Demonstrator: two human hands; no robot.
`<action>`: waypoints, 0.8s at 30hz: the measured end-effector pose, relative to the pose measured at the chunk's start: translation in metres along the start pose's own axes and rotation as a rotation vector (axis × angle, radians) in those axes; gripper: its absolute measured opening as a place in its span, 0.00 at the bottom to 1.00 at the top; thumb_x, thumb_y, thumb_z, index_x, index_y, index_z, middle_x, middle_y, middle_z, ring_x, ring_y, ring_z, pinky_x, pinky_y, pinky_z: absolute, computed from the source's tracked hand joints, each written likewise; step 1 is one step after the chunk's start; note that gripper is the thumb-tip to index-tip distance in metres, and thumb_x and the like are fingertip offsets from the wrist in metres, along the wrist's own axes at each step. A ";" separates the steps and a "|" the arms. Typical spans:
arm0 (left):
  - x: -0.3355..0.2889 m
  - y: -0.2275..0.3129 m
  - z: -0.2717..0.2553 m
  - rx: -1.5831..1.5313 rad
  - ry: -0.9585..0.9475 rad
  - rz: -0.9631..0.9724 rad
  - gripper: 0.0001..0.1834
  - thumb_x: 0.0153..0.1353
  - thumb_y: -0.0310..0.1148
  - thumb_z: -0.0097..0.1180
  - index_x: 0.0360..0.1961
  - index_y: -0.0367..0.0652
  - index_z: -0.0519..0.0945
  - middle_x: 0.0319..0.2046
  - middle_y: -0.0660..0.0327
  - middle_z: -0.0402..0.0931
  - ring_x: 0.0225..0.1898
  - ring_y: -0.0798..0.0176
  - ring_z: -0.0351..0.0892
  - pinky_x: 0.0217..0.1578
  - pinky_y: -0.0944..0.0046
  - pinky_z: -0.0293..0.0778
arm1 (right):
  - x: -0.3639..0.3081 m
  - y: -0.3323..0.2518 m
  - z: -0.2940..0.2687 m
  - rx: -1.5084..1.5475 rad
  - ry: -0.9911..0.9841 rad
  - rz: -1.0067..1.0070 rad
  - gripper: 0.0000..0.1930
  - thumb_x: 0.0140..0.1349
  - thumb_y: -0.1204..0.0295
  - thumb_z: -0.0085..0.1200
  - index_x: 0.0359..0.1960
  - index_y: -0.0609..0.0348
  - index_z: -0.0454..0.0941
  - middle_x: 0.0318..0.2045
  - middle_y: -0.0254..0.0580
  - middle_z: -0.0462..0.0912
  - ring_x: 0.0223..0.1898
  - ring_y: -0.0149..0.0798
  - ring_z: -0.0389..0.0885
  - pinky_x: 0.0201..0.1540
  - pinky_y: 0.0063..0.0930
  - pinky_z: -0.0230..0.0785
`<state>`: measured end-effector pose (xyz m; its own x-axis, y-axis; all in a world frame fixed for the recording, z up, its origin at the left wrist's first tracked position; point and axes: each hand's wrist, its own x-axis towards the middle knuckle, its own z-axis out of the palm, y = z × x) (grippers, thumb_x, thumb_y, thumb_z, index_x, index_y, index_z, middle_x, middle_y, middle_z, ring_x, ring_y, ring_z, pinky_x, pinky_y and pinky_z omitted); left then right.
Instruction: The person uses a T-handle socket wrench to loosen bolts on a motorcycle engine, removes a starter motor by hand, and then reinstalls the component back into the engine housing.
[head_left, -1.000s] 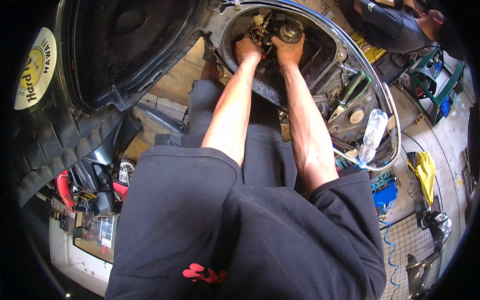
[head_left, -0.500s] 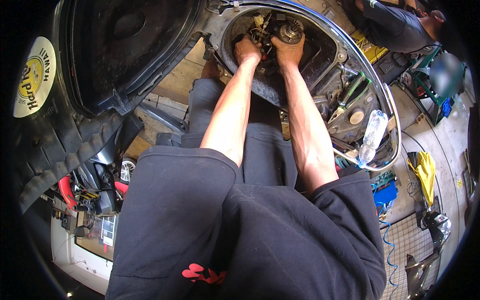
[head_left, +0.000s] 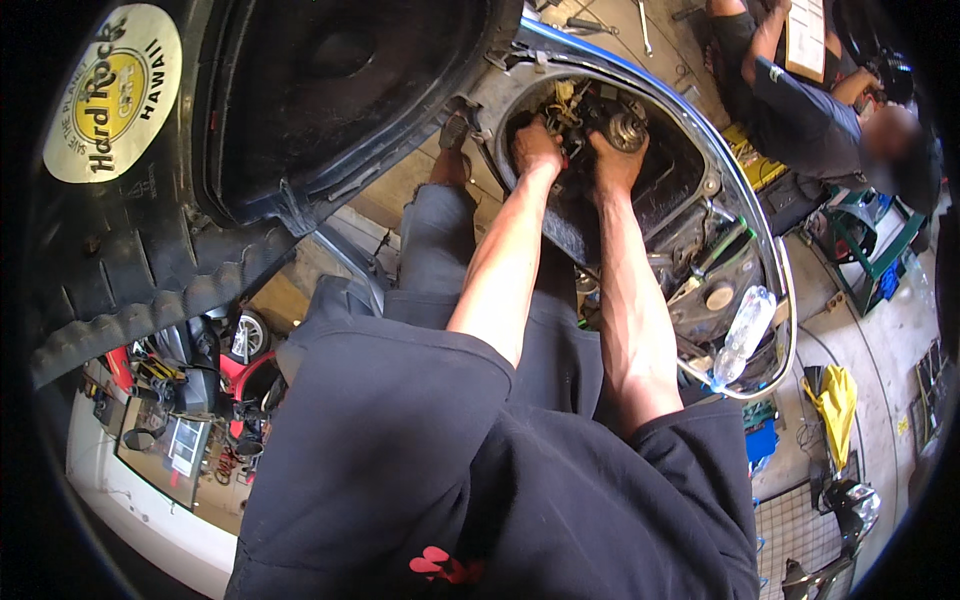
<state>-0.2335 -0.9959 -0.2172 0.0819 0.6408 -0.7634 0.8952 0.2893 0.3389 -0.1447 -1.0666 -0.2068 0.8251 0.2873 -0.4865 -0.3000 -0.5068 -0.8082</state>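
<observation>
Both my hands reach into the dark oval compartment (head_left: pixel 672 222) under a scooter's raised seat. My right hand (head_left: pixel 616 170) is closed around a round metal part (head_left: pixel 628 130) with a stepped, shiny top, its thumb on the left side. Just left of it, my left hand (head_left: pixel 538 150) has its fingers curled in among wires and a pale connector (head_left: pixel 566 92); what they grip is hidden. The lower part of the metal piece is also out of sight. Green-handled pliers (head_left: pixel 722 252) and a clear plastic bottle (head_left: pixel 745 335) lie on the frame near my right forearm.
The black raised seat underside (head_left: pixel 350 100) fills the upper left. A person (head_left: pixel 820 110) works at the upper right beside a green metal stand (head_left: pixel 870 240). A yellow cloth (head_left: pixel 835 410) hangs at the right. Spanners (head_left: pixel 645 28) lie on the floor beyond the scooter.
My view has shifted, so the scooter and my hands appear lower and farther right. Both hands keep their places in the compartment. A pale board now shows by the other person.
</observation>
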 end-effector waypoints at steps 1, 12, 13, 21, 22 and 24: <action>0.003 0.000 -0.002 -0.023 -0.005 -0.009 0.11 0.61 0.26 0.50 0.43 0.43 0.79 0.32 0.53 0.83 0.39 0.52 0.82 0.40 0.54 0.76 | 0.000 0.000 0.002 0.001 -0.007 0.006 0.39 0.38 0.77 0.66 0.56 0.64 0.63 0.46 0.43 0.75 0.47 0.38 0.74 0.54 0.29 0.64; 0.009 -0.005 0.005 -0.107 -0.065 -0.109 0.15 0.57 0.28 0.58 0.47 0.46 0.78 0.37 0.49 0.81 0.42 0.48 0.81 0.43 0.53 0.75 | 0.001 -0.004 0.002 -0.087 -0.079 -0.056 0.37 0.39 0.79 0.66 0.56 0.63 0.64 0.46 0.42 0.76 0.46 0.38 0.75 0.54 0.29 0.65; 0.010 -0.006 0.007 -0.061 -0.051 -0.088 0.15 0.57 0.28 0.58 0.47 0.46 0.78 0.37 0.49 0.81 0.42 0.48 0.81 0.43 0.53 0.75 | 0.004 -0.001 0.001 -0.110 -0.097 -0.080 0.38 0.39 0.79 0.66 0.56 0.63 0.63 0.46 0.43 0.76 0.46 0.38 0.75 0.54 0.29 0.65; 0.007 -0.001 0.006 -0.080 -0.075 -0.113 0.16 0.57 0.28 0.58 0.48 0.46 0.78 0.38 0.49 0.81 0.42 0.49 0.81 0.43 0.54 0.75 | 0.000 -0.009 0.001 -0.104 -0.038 -0.020 0.39 0.41 0.77 0.67 0.58 0.67 0.62 0.48 0.44 0.75 0.48 0.38 0.74 0.56 0.29 0.63; 0.008 -0.005 0.009 -0.083 -0.077 -0.104 0.16 0.57 0.29 0.59 0.48 0.46 0.78 0.38 0.49 0.81 0.42 0.49 0.81 0.43 0.55 0.75 | -0.001 -0.008 0.001 -0.110 -0.023 -0.006 0.40 0.41 0.77 0.68 0.58 0.67 0.61 0.48 0.45 0.75 0.48 0.38 0.74 0.56 0.28 0.63; 0.015 -0.015 0.013 -0.107 -0.063 -0.096 0.15 0.57 0.30 0.59 0.47 0.45 0.78 0.38 0.49 0.81 0.42 0.48 0.81 0.42 0.55 0.76 | -0.005 -0.015 0.007 -0.127 -0.016 0.009 0.41 0.40 0.77 0.68 0.59 0.68 0.61 0.48 0.46 0.76 0.49 0.38 0.74 0.56 0.28 0.63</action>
<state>-0.2401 -0.9997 -0.2407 0.0287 0.5614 -0.8271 0.8486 0.4236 0.3170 -0.1477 -1.0551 -0.1948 0.8148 0.2948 -0.4992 -0.2430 -0.6080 -0.7558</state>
